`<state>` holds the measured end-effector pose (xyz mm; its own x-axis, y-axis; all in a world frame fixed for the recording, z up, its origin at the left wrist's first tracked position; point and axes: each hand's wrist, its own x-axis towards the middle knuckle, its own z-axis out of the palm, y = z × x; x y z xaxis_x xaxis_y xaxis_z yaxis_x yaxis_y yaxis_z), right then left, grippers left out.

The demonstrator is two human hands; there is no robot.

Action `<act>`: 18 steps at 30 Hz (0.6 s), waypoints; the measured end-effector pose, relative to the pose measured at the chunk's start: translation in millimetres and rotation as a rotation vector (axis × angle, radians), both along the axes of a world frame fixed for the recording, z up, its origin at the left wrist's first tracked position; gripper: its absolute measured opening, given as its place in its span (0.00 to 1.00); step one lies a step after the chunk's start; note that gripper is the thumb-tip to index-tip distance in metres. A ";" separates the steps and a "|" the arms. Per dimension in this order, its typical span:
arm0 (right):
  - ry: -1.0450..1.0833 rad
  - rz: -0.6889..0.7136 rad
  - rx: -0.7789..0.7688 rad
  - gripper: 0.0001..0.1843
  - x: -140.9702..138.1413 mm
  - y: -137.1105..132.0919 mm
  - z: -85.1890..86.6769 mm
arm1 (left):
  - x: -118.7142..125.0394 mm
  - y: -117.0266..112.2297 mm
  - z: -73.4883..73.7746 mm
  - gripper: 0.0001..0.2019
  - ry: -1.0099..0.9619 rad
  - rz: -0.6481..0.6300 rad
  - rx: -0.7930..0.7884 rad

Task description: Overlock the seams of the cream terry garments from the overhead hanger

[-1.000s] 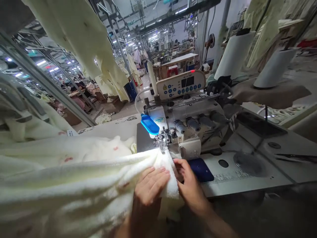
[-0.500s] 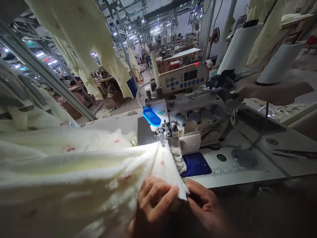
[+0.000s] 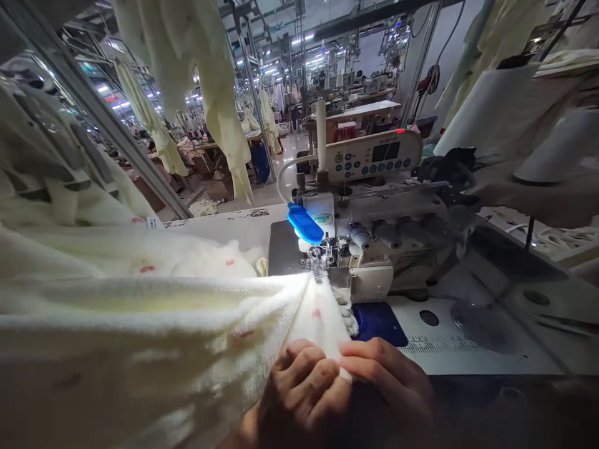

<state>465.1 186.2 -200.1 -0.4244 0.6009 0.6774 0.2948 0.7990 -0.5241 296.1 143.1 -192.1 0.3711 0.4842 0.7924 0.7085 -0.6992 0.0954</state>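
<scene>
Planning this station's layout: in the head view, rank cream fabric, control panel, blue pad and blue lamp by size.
Largest: cream fabric.
Next: control panel.
Then blue pad and blue lamp: they look alike, and the pad is nearer the camera, so unsure.

Left hand (image 3: 302, 396), right hand (image 3: 388, 380) side by side, fingers curled.

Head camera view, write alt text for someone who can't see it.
The left hand and right hand pinch a folded edge of cream terry fabric just in front of the presser foot of an overlock sewing machine. Beyond the machine, cream garments hang above a brightly lit factory aisle.
</scene>
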 end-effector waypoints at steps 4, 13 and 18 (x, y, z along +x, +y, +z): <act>0.012 0.014 -0.005 0.12 -2.1 2.1 1.6 | 0.2 2.7 -5.9 0.11 0.096 0.163 -0.013; 0.001 -0.052 0.167 0.13 -7.7 18.0 -6.2 | -19.6 18.9 -1.5 0.18 0.322 0.312 -0.047; 0.113 -0.119 0.197 0.11 -24.6 30.0 -7.8 | -25.2 25.8 12.3 0.21 0.372 0.357 -0.166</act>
